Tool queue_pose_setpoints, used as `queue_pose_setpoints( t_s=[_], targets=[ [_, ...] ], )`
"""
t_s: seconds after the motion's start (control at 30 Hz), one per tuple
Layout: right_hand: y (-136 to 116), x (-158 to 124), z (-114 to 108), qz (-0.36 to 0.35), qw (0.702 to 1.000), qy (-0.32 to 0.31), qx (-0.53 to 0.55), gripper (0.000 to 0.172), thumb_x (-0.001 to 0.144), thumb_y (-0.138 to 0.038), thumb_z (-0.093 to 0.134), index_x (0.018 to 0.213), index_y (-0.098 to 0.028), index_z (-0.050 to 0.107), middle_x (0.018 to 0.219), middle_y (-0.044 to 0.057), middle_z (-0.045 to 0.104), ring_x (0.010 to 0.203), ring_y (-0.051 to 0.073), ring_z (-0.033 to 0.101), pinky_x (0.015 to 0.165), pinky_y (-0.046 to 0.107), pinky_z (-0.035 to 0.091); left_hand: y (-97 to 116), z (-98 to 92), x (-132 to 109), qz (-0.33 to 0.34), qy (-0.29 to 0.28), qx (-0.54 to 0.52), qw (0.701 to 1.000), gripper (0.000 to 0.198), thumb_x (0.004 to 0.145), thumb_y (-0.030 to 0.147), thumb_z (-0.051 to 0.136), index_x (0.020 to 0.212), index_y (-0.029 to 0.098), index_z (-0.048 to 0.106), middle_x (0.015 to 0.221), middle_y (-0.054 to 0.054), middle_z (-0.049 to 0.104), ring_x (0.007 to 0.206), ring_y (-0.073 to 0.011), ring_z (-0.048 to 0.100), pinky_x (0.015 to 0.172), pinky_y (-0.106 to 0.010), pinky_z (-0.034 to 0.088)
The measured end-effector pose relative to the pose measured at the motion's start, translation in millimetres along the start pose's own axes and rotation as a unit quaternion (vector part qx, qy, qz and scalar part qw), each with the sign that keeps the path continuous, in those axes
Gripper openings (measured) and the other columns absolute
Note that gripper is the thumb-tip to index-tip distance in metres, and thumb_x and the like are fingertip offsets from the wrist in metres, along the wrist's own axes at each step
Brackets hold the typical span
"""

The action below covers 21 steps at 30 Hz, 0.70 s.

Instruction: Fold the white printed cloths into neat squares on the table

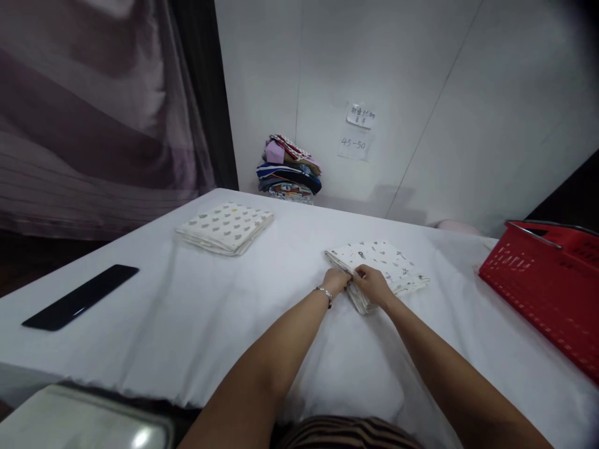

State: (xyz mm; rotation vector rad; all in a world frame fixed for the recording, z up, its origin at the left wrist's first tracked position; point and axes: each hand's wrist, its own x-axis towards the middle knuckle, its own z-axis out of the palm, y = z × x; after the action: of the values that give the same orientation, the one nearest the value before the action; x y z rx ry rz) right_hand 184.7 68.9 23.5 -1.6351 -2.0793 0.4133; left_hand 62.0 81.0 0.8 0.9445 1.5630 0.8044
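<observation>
Head view. Found both hands together on the near-left edge of a folded patterned cloth, white with small dark prints, lying on the white-covered table right of centre. Left hand, with bracelet at the wrist, curled onto the cloth's left corner; fingers bent and apparently pinching the edge layers, though fingertips hidden under the fabric. Right hand laid just beside it, touching, fingers closed down over the same edge, thumb side toward the left hand. Layered edges of the cloth seen below the right hand.

Noted second folded cloth, white with grey and yellow marks, farther left on the table, well apart from both hands. Flat black bar-shaped object near the left table edge. Red plastic basket with metal handle at the right edge of the table. Stack of mixed coloured garments against the wall behind the table. Two paper notes fixed to the wall, handwritten; lower one read "45-50". Curtain on the left.
</observation>
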Motion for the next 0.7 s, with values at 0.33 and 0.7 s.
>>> queue_pose_setpoints(
  t_s=[0.33, 0.7],
  targets=[
    [-16.0, -8.7, -3.2, -0.047, 0.976, -0.032, -0.210, 0.019, 0.082, -0.015, 0.045, 0.092, -0.019, 0.061, 0.094, 0.006, 0.060, 0.079, 0.016, 0.056, 0.062, 0.025, 0.032, -2.6, -6.5, -12.6, 0.010, -0.011, -0.037, 0.999, 0.011, 0.071, 0.017, 0.060, 0.064, 0.014, 0.052, 0.043, 0.006, 0.038, 0.041, -0.0087, 0.039, 0.040, -0.021, 0.028],
    [-22.7, -5.0, -16.0, -0.047, 0.956, -0.041, -0.287, 0.017, 0.089, -0.018, 0.041, 0.093, -0.017, 0.057, 0.099, 0.009, 0.056, 0.077, 0.017, 0.057, 0.059, 0.027, 0.032, -15.5, -5.5, 1.4, 0.033, -0.037, -0.026, 0.998, 0.017, 0.072, 0.024, 0.061, 0.060, 0.015, 0.054, 0.044, 0.003, 0.044, 0.043, -0.0106, 0.042, 0.043, -0.022, 0.030]
  ],
)
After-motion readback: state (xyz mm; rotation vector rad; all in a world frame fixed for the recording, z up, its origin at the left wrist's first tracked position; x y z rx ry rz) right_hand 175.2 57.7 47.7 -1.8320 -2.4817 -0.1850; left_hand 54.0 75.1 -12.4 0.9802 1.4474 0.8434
